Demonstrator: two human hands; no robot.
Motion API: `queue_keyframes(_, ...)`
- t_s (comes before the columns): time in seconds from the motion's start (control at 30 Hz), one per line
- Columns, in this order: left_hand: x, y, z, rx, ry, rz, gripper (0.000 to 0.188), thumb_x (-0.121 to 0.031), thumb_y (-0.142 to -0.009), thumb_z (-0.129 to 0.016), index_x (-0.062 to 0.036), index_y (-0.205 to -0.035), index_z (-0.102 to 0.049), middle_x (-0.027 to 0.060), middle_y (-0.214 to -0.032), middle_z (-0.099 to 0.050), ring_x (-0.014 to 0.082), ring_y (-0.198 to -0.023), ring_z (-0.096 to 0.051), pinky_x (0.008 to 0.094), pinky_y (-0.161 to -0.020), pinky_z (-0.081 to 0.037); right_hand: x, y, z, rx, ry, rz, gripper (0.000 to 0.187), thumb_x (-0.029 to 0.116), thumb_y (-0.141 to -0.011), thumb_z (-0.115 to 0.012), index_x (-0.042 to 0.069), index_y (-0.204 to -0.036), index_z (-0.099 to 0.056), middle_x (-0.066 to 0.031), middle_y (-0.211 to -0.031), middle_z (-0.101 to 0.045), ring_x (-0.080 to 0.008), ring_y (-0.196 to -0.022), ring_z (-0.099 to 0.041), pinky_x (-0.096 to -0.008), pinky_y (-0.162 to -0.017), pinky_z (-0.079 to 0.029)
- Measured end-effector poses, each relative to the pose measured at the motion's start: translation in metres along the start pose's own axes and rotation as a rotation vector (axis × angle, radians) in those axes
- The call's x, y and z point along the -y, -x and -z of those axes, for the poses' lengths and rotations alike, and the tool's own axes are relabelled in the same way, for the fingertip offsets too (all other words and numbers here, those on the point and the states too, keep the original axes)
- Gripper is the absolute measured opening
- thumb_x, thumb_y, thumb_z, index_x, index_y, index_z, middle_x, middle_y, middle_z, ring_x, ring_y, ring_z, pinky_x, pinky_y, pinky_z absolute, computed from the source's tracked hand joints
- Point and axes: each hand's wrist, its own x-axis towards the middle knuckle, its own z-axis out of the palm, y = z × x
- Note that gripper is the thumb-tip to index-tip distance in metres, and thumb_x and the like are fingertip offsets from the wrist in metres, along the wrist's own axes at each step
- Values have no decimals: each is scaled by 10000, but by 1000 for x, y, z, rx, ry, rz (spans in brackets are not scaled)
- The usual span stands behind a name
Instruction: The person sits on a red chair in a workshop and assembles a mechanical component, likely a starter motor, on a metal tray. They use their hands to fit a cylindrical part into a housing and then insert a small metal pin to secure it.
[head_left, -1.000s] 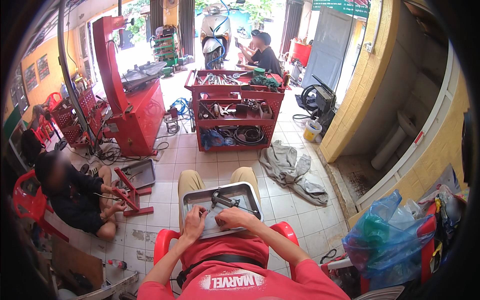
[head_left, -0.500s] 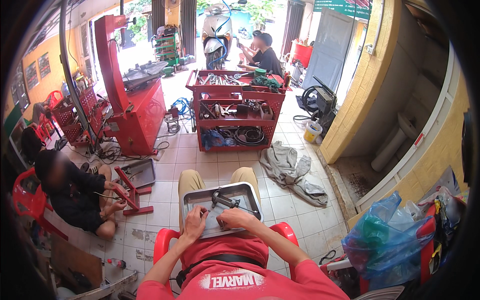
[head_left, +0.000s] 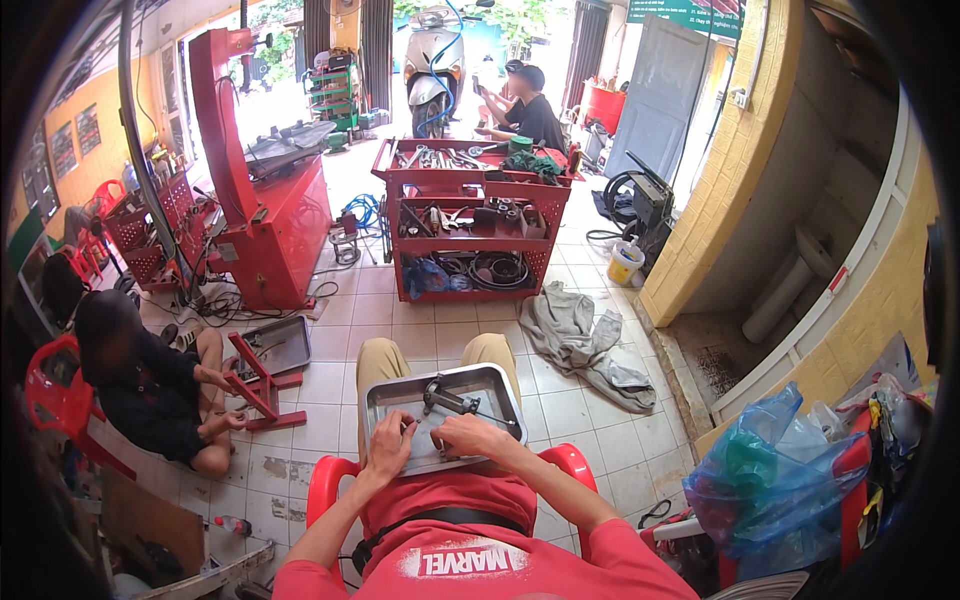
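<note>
A grey metal tray (head_left: 376, 392) rests on my lap. Inside it, toward the far side, lies a dark grey metal mechanical part (head_left: 450, 401) with a cylindrical body and a bracket-like end; a thin rod reaches from it to the right. My left hand (head_left: 390, 443) is over the tray's near left, thumb and fingers pinched on something small and dark that I cannot make out. Curled fingers show on my right hand (head_left: 474, 438), just right of it above the near rim. Whatever they may hold is hidden. Both hands are apart from the metal part.
A red tool cart (head_left: 465, 180) full of tools stands ahead. On the left, a person in black sits on the floor by a small red stool (head_left: 262, 385) and another tray (head_left: 285, 345). A grey cloth (head_left: 580, 340) lies right; plastic bags (head_left: 765, 470) hang near right.
My hands stay almost in place, with slight finger movement. The seated person's hands at the left have moved apart beside the red stool.
</note>
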Motion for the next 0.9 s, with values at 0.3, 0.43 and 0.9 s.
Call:
queue_keyframes(0.3,1,0,-1,-9,12,9,136,-115,-955,-663,-22,-1037,-606,167,-990,-674,390,-940,-644,471,-852,-478,-1,-1,-2,-69,-26,12,453,149,-862,-748,42,-1231,-509,-172,-892,-705,-404,-888,-701,-492,-730,-560)
queue_keyframes(0.43,0,0,0,-14,-2,3,137,-114,-955,-664,-20,-1037,-606,170,-992,-675,392,-939,-644,473,-849,-477,3,-3,4,-38,-27,-72,484,126,-875,-743,17,-1242,-448,-176,-888,-702,-399,-899,-701,-493,-727,-552)
queue_keyframes(0.9,-1,0,1,-11,4,11,128,-96,-950,-666,-15,-1029,-606,171,-989,-672,386,-950,-649,464,-852,-477,-5,-5,4,40,-261,32,425,-38,-902,-621,17,-1288,-453,-173,-997,-674,-375,-995,-655,-444,-857,-517)
